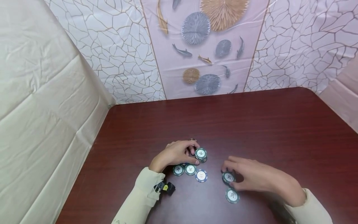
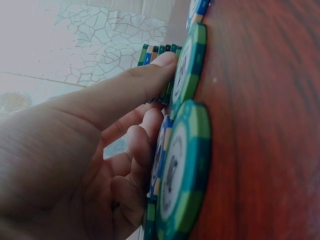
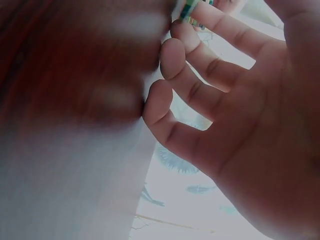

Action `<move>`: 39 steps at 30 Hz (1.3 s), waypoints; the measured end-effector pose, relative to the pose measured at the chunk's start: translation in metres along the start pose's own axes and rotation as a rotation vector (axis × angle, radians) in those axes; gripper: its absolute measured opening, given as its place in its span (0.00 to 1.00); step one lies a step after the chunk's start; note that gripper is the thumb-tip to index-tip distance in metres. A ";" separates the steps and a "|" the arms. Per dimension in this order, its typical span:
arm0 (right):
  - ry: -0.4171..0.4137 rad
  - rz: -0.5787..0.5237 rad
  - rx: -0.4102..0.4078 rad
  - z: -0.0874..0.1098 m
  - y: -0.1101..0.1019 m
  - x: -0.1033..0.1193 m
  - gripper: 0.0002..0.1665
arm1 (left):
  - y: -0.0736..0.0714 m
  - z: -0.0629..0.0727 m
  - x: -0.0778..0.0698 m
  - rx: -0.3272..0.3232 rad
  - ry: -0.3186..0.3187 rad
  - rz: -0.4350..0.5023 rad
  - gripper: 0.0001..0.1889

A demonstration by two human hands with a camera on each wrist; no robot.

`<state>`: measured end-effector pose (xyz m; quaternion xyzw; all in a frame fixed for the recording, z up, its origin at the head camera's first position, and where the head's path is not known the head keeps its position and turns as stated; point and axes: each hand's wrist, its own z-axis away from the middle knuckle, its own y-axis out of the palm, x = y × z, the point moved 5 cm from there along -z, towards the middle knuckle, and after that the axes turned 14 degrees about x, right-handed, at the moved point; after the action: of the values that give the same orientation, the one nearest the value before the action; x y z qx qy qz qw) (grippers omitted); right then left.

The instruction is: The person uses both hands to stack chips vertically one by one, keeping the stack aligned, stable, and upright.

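Observation:
My left hand (image 1: 177,152) grips a short stack of poker chips (image 1: 200,153) between thumb and fingers. The top chip is green and marked 20. In the left wrist view, the thumb (image 2: 150,75) presses the stack's edge (image 2: 146,54). Below that hand lie two green chips, one at the left (image 1: 178,170) and one beside it (image 1: 190,169), with a blue-edged chip (image 1: 201,175) marked 10. My right hand (image 1: 254,174) pinches a green 20 chip (image 1: 228,177) between thumb and fingers. Another green chip (image 1: 232,195) lies just nearer on the table.
The dark red wooden table (image 1: 251,124) stretches beyond both hands to a patterned cloth wall (image 1: 126,56). Cream fabric (image 1: 50,109) hangs along the left edge. Another chip (image 1: 193,139) shows partly behind the left fingers. A black strap device (image 1: 167,188) sits on the left wrist.

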<state>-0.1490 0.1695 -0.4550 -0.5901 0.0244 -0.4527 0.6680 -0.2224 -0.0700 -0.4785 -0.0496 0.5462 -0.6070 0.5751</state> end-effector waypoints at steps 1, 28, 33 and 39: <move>0.003 -0.002 -0.002 0.000 0.000 0.000 0.21 | 0.000 0.000 0.000 0.000 0.002 0.004 0.23; 0.058 0.105 -0.038 -0.018 -0.049 0.021 0.18 | 0.001 0.003 0.002 -0.007 0.012 0.005 0.22; 0.059 0.158 -0.052 -0.030 -0.062 0.029 0.17 | -0.001 0.000 0.000 -0.001 0.022 -0.001 0.21; 0.063 0.206 -0.079 -0.048 -0.065 0.034 0.19 | -0.001 -0.003 -0.001 0.004 0.013 -0.009 0.21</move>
<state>-0.1939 0.1185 -0.3998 -0.5958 0.1236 -0.3985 0.6863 -0.2245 -0.0679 -0.4785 -0.0468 0.5486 -0.6108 0.5689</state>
